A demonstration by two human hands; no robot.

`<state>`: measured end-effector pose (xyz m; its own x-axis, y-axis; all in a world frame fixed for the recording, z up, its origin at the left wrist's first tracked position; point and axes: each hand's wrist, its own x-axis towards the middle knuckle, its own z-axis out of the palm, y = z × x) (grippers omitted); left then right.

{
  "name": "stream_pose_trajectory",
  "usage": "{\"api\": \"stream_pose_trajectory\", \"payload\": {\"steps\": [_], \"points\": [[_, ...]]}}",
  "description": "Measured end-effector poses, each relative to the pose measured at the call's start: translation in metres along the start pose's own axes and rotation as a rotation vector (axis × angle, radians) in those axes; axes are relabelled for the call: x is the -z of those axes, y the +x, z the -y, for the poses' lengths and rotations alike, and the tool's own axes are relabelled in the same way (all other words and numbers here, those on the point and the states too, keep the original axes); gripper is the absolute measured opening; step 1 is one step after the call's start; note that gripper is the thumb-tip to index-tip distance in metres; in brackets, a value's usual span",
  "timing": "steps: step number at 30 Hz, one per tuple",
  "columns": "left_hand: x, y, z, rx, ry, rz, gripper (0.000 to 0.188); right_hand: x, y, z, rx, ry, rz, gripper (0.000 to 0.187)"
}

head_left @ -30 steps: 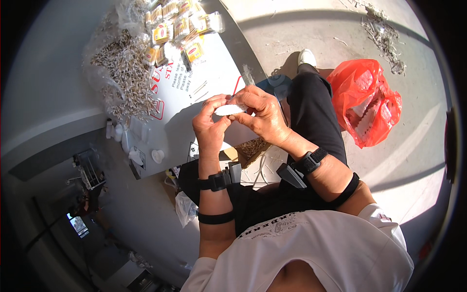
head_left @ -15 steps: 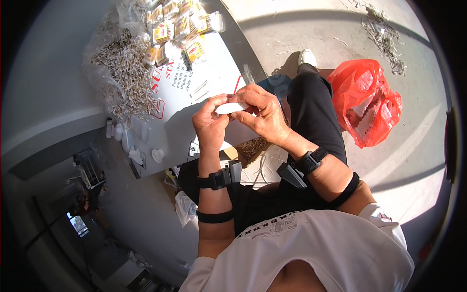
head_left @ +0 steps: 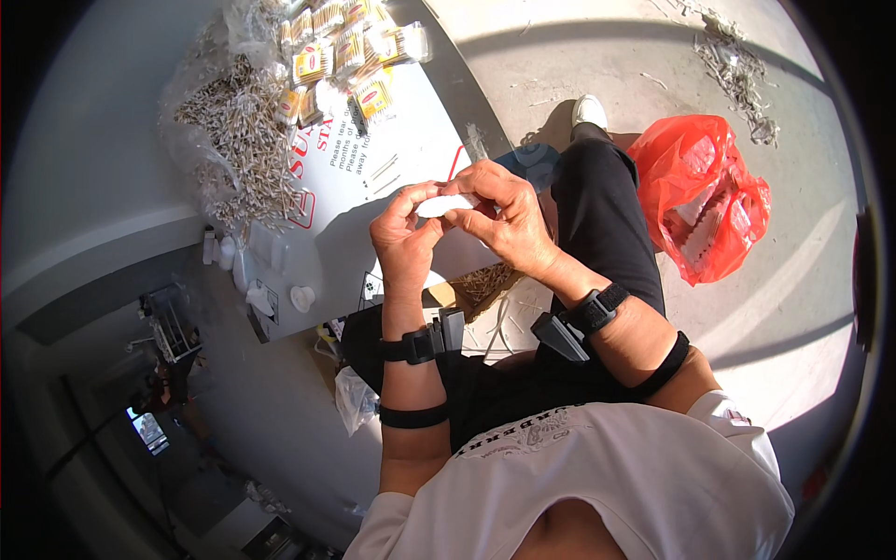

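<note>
Between my two hands, over the table's near right part, is a bundle of cotton swabs, its white tips packed in a flat row. My left hand is closed on the left end, fingers curled and thumb below. From the other side my right hand pinches the right end between thumb and fingers. The fingers hide most of the bundle. A few loose cotton swabs lie on the tabletop just beyond. Farther left is a big heap of cotton swabs in clear plastic, with several yellow-labelled swab packs beside it.
A red plastic bag stands open on the floor at the right. Below the table edge sits a carton of swabs. Small white bottles and a white round piece are at left. Swabs litter the far-right floor.
The bundle has tilted slightly between my fingers, and my right fingertips have shifted a little along it. Both hands stay in nearly the same place.
</note>
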<state>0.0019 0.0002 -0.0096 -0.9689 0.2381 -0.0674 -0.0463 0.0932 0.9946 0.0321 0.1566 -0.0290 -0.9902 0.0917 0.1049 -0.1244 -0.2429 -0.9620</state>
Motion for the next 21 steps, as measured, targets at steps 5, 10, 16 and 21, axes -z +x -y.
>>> {"api": "stream_pose_trajectory", "payload": {"steps": [5, 10, 16, 21], "points": [[0.002, -0.003, -0.001, -0.043, -0.035, 0.010, 0.036, 0.001, 0.000, 0.000, 0.034, 0.017, -0.022, 0.021], [0.001, -0.003, -0.010, -0.121, 0.096, 0.000, 0.038, 0.004, -0.001, 0.002, 0.125, -0.117, 0.005, 0.023], [-0.003, 0.001, -0.036, -0.257, 0.566, 0.059, 0.039, 0.005, 0.000, 0.006, 0.176, -0.211, 0.011, 0.023], [-0.003, 0.005, -0.040, -0.416, 0.737, 0.087, 0.036, 0.004, -0.001, 0.002, 0.190, -0.211, 0.021, 0.024]]}}
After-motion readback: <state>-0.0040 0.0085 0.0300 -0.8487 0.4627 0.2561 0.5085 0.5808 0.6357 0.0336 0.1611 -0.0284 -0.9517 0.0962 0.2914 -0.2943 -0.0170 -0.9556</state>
